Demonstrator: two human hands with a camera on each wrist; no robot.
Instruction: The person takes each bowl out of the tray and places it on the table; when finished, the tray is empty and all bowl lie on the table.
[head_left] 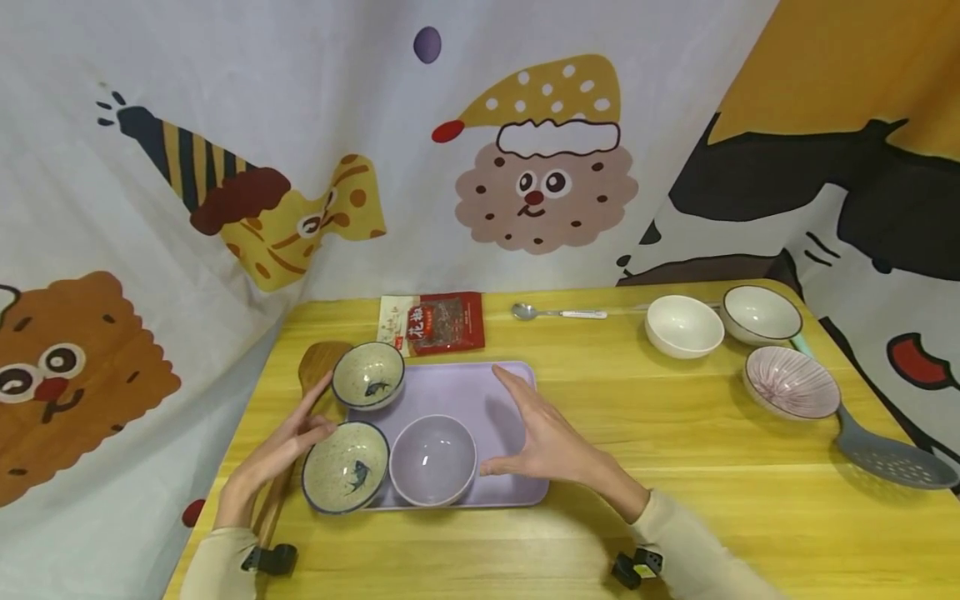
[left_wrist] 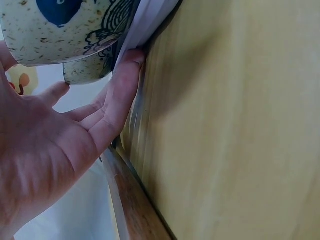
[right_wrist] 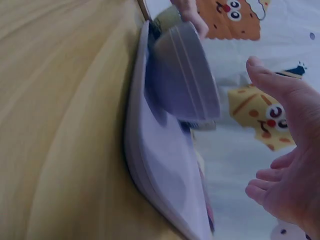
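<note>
A lavender tray (head_left: pixel 465 392) bears a lavender bowl (head_left: pixel 432 461) at its front middle. Two speckled bowls with blue fish motifs are at its left: a near one (head_left: pixel 346 467) and a smaller far one (head_left: pixel 368 376). My left hand (head_left: pixel 285 446) lies along their outer left side, thumb at the near bowl's rim and fingers reaching to the far bowl. In the left wrist view, a fingertip (left_wrist: pixel 134 56) is right at the tray's edge. Over the tray's right part my right hand (head_left: pixel 555 437) is spread, thumb and fingers wide apart, holding nothing, just right of the lavender bowl.
A wooden spatula (head_left: pixel 322 360) lies left of the tray, partly behind my left hand. Behind are a red spice packet (head_left: pixel 446 323) and a spoon (head_left: pixel 558 313). At right stand a white bowl (head_left: pixel 684 327), a dark-rimmed bowl (head_left: pixel 761 315), a pink-streaked bowl (head_left: pixel 792 383) and a grey skimmer (head_left: pixel 892 454).
</note>
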